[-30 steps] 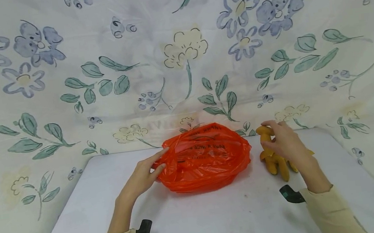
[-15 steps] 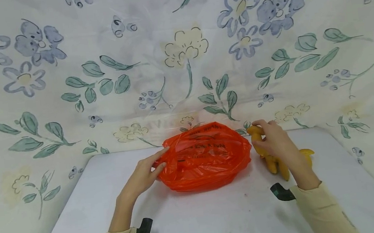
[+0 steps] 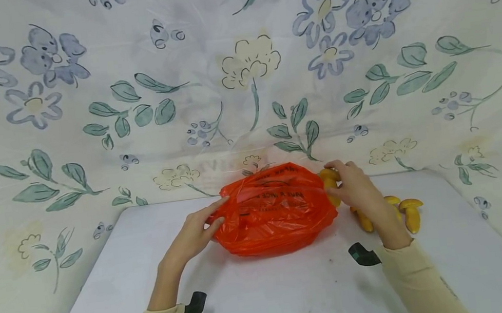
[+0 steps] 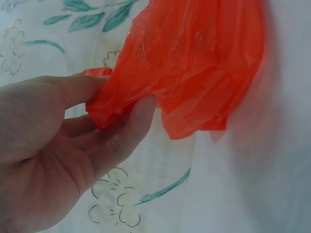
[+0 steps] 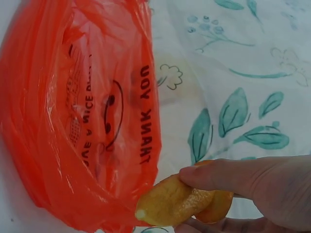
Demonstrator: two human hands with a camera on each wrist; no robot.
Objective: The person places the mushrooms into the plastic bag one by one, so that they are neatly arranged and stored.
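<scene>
A red plastic bag, printed with THANK YOU and a smile, lies on the white table with its mouth partly spread. At its left side, my left hand pinches the rim; the left wrist view shows thin red plastic between thumb and fingers. My right hand pinches a yellow mushroom at the cap end. Its pale stem tip points at the bag, and the mushroom overlaps the bag's right edge. On the table to the right lie several more yellow mushrooms, partly hidden behind my right hand and forearm.
A floral cloth hangs behind the white table and continues down both sides. A dark wrist camera mount juts inward from each sleeve, the left one and the right one.
My right hand has moved left, carrying the mushroom from the pile to the bag's right edge. More of the remaining mushrooms show. My left hand still holds the rim in place.
</scene>
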